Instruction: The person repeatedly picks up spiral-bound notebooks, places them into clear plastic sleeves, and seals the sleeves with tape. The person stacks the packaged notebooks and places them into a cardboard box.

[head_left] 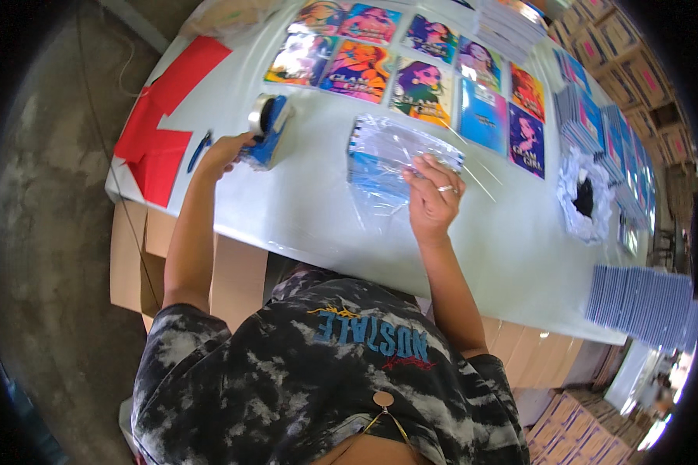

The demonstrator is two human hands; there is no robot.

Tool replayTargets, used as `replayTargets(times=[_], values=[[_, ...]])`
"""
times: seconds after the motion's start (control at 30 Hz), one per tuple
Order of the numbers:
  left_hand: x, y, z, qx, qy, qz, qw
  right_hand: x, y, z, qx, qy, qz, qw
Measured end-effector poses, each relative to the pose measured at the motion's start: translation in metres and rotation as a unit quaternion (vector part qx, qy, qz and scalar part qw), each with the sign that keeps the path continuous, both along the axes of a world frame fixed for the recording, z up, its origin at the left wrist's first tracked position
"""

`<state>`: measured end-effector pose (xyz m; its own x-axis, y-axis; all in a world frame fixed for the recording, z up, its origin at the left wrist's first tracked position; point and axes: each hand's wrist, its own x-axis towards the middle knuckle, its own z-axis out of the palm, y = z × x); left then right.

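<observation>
My left hand (pixel 229 153) is at the near left side of a blue tape dispenser (pixel 270 143) with a roll of tape on it. Its fingers are curled against the dispenser, and the fingertips are partly hidden. In front of me lies a spiral-bound notebook or small stack of them (pixel 376 174) inside clear plastic wrap (pixel 380 203), which shines and creases. My right hand (pixel 434 194), wearing a ring, rests at the right end of this bundle. Its fingers are bent together and pinch the loose film there.
Colourful notebooks (pixel 357 68) lie in rows across the far side of the white table (pixel 302 209). Red sheets (pixel 163 151) and a blue cutter (pixel 199 151) are at left. Notebook stacks (pixel 578 120), a crumpled plastic bag (pixel 578 194) and another stack (pixel 640 306) line the right.
</observation>
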<state>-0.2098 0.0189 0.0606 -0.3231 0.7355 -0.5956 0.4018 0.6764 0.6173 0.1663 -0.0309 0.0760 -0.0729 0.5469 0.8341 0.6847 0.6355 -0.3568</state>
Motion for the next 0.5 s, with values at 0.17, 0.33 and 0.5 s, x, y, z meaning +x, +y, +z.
replayTargets(times=[0.17, 0.33, 0.5], values=[[-0.013, -0.030, -0.014, 0.160, -0.370, 0.106, 0.909, -0.002, 0.000, 0.000, -0.001, 0.001, 0.001, 1.000], [-0.036, -0.091, -0.057, 0.128, -0.108, -0.021, 0.986, -0.006, 0.001, 0.000, 0.007, -0.001, -0.003, 1.000], [0.040, -0.033, 0.003, 0.420, 0.136, 0.176, 0.880, 0.001, 0.002, -0.001, -0.007, 0.008, -0.005, 1.000]])
